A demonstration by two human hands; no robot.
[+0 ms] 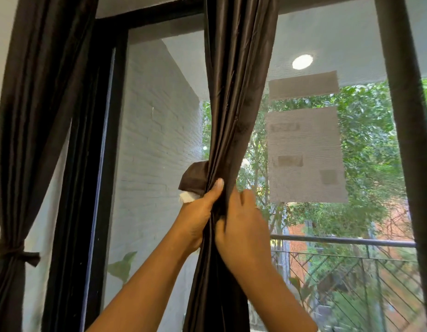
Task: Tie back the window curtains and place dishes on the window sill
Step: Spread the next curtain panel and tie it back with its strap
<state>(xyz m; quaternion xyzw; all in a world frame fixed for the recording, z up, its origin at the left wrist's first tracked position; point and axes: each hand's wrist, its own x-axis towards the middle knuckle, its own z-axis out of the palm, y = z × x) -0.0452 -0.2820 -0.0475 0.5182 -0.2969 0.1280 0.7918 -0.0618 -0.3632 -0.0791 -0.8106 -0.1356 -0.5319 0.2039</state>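
Observation:
A dark brown curtain [234, 92] hangs in the middle of the window, bunched into a narrow bundle. My left hand [198, 216] grips the bundle from the left, thumb pressed on its front. A brown tie-back strap [193, 178] with a white end [187, 197] sticks out to the left above that hand. My right hand [241, 226] wraps around the bundle from the right; its fingertips are hidden behind the fabric. At the far left a second dark curtain [28, 116] hangs gathered, with a tie [11, 250] knotted around it. No dishes or sill are visible.
A black window frame [100, 140] stands between the two curtains. A mesh screen with grey paper patches [303, 154] covers the glass. Another dark frame post [404, 116] rises at the right. Outside are a white brick wall, a balcony railing [339, 240] and trees.

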